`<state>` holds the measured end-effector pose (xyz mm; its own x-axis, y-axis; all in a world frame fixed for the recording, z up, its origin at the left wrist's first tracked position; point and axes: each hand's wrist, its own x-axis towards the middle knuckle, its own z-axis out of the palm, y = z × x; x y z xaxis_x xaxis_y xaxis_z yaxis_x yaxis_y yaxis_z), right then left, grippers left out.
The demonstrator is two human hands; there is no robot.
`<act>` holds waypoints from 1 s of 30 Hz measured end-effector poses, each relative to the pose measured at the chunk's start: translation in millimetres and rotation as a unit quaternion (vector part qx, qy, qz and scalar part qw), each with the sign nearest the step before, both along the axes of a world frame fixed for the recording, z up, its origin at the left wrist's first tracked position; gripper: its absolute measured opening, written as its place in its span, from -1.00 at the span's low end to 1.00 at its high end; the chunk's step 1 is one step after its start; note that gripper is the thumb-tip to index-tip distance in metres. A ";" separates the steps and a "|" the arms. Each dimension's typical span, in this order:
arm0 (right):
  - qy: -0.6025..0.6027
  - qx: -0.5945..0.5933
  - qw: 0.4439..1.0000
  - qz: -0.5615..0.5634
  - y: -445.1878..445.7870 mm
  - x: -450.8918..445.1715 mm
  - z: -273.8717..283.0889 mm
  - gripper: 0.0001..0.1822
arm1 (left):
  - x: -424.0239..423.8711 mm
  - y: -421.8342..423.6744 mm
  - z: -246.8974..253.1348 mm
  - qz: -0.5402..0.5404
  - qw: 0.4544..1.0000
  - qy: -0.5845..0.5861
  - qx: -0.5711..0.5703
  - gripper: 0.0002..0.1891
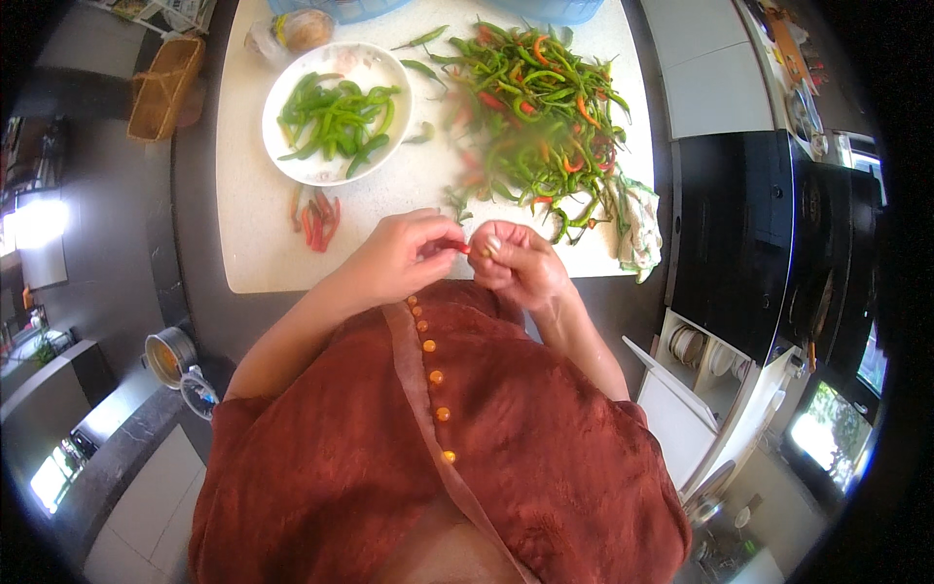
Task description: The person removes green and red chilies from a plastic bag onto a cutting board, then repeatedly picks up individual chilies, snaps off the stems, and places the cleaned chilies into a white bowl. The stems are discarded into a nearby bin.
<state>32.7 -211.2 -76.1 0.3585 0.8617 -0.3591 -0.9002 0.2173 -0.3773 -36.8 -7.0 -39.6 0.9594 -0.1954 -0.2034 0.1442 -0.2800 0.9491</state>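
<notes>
Close to the table's near edge, my left hand (401, 252) holds a red chili pepper (462, 247), most of it hidden by the fingers. My right hand (519, 264) meets its tip end, thumb and fingers pinched on a small greenish bit that looks like the stem. Beyond the left hand lie several red chilies (318, 221) in a small group. Green chilies (336, 120) rest in a white plate (274, 157) with a floral pattern. A large heap of green and red chilies (547, 95) spreads past my right hand, partly blurred.
The white table (255, 255) also bears a crumpled cloth (639, 226) at right, a plastic-wrapped bundle (303, 31) at back left, and blue plastic containers (547, 10) along the far edge. A wicker basket (166, 91) is off to the left. A cupboard with plates (687, 344) stands at right.
</notes>
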 end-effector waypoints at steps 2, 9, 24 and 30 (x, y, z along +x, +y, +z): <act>-0.034 -0.001 0.999 0.005 -3.7 -2.7 -0.4 -0.89 | -12.1 8.3 -10.5 0.047 0.998 -0.013 0.025 -0.82; -0.626 -0.401 0.666 -0.054 8.1 10.7 -9.6 -0.80 | -60.3 55.3 -36.4 0.300 0.917 -0.054 0.257 -0.82; -0.648 -0.388 0.628 -0.186 63.5 42.4 7.1 -0.89 | -2.3 6.5 -13.0 0.223 0.942 -0.154 0.198 -0.61; -0.517 -0.343 0.763 -0.183 33.3 26.0 7.7 -0.87 | 29.1 -14.0 -34.5 0.145 0.982 -0.108 0.048 -0.61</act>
